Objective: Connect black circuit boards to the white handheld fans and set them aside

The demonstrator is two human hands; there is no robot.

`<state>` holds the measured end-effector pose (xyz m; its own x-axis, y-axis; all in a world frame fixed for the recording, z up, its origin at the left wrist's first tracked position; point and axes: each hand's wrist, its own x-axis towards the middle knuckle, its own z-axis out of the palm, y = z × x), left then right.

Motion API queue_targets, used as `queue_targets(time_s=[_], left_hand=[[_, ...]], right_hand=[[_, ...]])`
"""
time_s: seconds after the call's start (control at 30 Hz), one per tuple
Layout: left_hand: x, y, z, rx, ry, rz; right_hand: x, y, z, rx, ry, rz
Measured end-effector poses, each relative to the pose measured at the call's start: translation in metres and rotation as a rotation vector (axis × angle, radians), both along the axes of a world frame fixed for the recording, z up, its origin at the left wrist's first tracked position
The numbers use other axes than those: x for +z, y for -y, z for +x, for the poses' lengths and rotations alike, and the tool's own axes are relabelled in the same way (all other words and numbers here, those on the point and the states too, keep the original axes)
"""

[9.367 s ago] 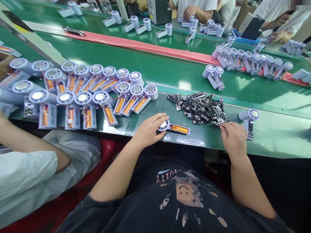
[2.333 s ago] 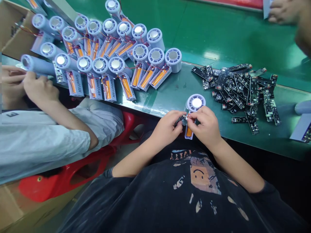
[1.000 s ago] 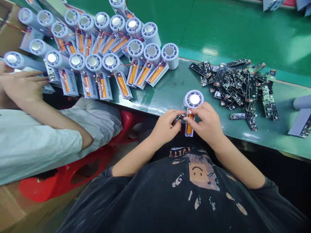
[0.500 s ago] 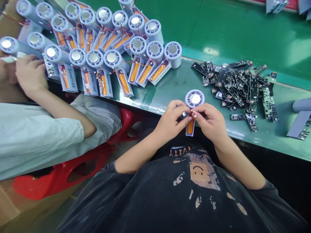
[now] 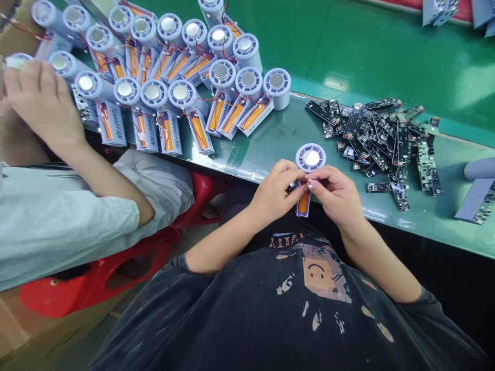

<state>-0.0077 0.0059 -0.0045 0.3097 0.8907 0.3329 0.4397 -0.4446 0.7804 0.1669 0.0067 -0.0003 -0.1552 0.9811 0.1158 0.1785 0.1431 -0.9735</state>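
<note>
A lilac handheld fan [image 5: 310, 148] with a silver disc lies at the table's near edge, its open handle toward me and an orange battery [image 5: 303, 203] inside. Over that handle my left hand [image 5: 274, 189] is closed on a small black circuit board [image 5: 292, 186], most of which the fingers hide. My right hand [image 5: 339, 195] pinches a tiny white connector [image 5: 310, 184] between thumb and forefinger. Both sets of fingertips almost meet just below the fan head. Whether the connector touches the board cannot be made out.
Several similar fans [image 5: 192, 98] with exposed wires stand in rows at the left. A heap of circuit boards [image 5: 381, 136] lies to the right, near another fan body [image 5: 475, 198] at the edge. A co-worker's hand [image 5: 50, 103] is at far left, above a red stool [image 5: 96, 278].
My fingertips have drawn slightly closer together, and less of the circuit board shows. The co-worker's hand has lifted and shifted toward the fans at the far left.
</note>
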Motion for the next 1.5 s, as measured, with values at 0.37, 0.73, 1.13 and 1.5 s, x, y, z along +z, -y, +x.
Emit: queue_targets(time_s=[0.37, 0.73, 1.13, 1.5], left_hand=[[-0.013, -0.008, -0.001, 0.103, 0.226, -0.109], [-0.015, -0.007, -0.002, 0.136, 0.241, -0.176], [-0.014, 0.001, 0.001, -0.021, 0.065, 0.094], [-0.008, 0.001, -0.001, -0.046, 0.146, -0.075]], right_hand=[[-0.012, 0.003, 0.000, -0.117, -0.149, -0.092], [-0.015, 0.000, -0.003, -0.250, -0.281, -0.144], [0.011, 0.008, 0.000, 0.002, 0.293, 0.368], [0.005, 0.003, 0.003, 0.161, 0.327, 0.548]])
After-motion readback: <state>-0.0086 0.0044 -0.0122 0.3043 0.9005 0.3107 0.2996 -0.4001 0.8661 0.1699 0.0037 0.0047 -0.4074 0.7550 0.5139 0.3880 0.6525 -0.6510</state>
